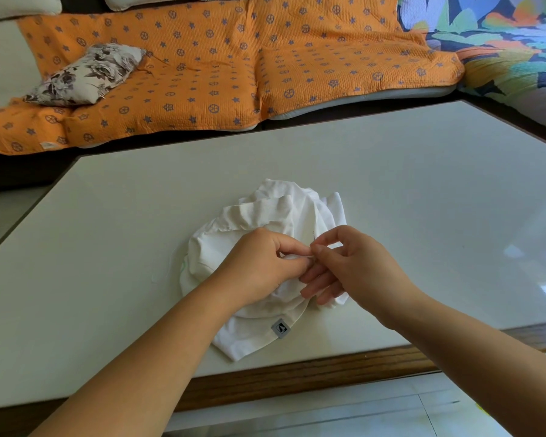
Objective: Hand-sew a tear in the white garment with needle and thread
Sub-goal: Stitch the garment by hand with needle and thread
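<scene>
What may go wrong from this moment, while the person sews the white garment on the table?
1. The right hand pinches the needle right beside the left hand, which pinches the garment. The tip may prick a finger.
2. The garment lies bunched in many folds, so a stitch may catch an extra layer by mistake.
3. The needle is very thin. If it slips, it may be hard to find in the folds.

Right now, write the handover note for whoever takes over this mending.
Left hand: grip pinches a fold of the crumpled white fabric garment, which lies on the glossy white table.
Right hand: thumb and forefinger pinch the thin dark needle at that fold.
Done: stitching seems under way; the tear and stitch count are hidden under both hands.
To do: finish the seam and knot off.
</scene>
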### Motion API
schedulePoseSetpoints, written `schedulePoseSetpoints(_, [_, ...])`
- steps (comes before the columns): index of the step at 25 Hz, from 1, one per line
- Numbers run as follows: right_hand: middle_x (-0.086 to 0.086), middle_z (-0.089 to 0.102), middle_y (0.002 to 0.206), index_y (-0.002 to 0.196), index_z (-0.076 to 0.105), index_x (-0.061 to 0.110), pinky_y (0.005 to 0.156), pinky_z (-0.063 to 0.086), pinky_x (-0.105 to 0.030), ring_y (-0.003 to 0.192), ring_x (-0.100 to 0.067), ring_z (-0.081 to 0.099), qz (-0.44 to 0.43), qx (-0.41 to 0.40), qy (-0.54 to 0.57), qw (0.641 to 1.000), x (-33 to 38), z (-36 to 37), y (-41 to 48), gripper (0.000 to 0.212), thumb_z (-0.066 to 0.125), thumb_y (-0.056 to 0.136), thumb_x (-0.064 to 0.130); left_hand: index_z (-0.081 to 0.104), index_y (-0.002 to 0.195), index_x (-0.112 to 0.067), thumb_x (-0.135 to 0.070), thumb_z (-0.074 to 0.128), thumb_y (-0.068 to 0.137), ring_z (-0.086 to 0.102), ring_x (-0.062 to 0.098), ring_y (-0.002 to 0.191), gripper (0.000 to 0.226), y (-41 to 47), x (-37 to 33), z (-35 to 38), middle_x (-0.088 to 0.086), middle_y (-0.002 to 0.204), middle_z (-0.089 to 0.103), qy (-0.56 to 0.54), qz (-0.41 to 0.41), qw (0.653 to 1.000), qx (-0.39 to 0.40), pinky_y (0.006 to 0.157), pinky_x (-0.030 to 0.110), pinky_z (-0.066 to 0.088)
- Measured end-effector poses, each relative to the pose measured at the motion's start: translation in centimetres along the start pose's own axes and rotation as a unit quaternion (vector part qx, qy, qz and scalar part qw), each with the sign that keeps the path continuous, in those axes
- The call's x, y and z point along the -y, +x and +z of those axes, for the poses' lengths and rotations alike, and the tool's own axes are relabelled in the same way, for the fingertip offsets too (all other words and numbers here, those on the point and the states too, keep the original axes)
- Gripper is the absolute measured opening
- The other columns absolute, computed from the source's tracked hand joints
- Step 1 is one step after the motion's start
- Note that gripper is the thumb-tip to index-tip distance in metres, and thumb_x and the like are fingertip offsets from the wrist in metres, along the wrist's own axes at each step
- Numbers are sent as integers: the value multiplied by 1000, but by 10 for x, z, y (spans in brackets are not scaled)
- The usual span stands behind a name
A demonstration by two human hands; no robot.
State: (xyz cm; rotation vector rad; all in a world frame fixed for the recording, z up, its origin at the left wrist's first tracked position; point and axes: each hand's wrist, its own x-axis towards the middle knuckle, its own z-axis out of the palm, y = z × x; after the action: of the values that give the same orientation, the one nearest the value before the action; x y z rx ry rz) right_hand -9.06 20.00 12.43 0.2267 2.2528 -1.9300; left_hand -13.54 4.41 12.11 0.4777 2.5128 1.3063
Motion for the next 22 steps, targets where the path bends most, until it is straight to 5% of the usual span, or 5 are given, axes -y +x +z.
schedulePoseSetpoints(7, [-1,71,85,95,54,15,43,43,-23,48,-11,64,-27,-99,-124,987,8,-17,11,13,44,101,20,77,89,-35,-26,73,87,67,-8,77,10,-1,-1,-2,-18,79,75,-41,-18,999,18,68,7,46])
schedulePoseSetpoints(12, [-18,72,81,95,51,1,51,58,-26,64,-27,74,41,-33,322,945,19,-37,25,15,39,104,5,76,91,-33,-28,74,86,69,-5,92,8,-1,-2,-4,-16,90,76,-80,-44,995,48,83,12,49])
schedulePoseSetpoints(15, [-21,69,77,95,48,2,64,62,-35,78,-37,75,17,-73,408,910,18,-53,36,16,35,104,1,78,93,-28,-25,74,85,70,0,95,9,-1,-2,-9,-12,94,77,-110,-62,990,66,91,20,51])
schedulePoseSetpoints(19, [-11,73,82,98,51,11,90,58,-41,92,-27,74,-38,-220,197,955,7,-70,52,14,40,105,12,80,90,-26,-20,72,87,71,11,100,10,1,2,-13,-3,98,78,-147,-74,983,76,98,34,52])
schedulePoseSetpoints(22, [4,75,87,101,49,21,77,57,-31,87,-22,69,-59,-281,-37,957,2,-74,54,10,40,105,24,81,86,-25,-18,72,87,72,14,98,12,1,2,-14,1,97,78,-162,-75,981,77,95,33,54])
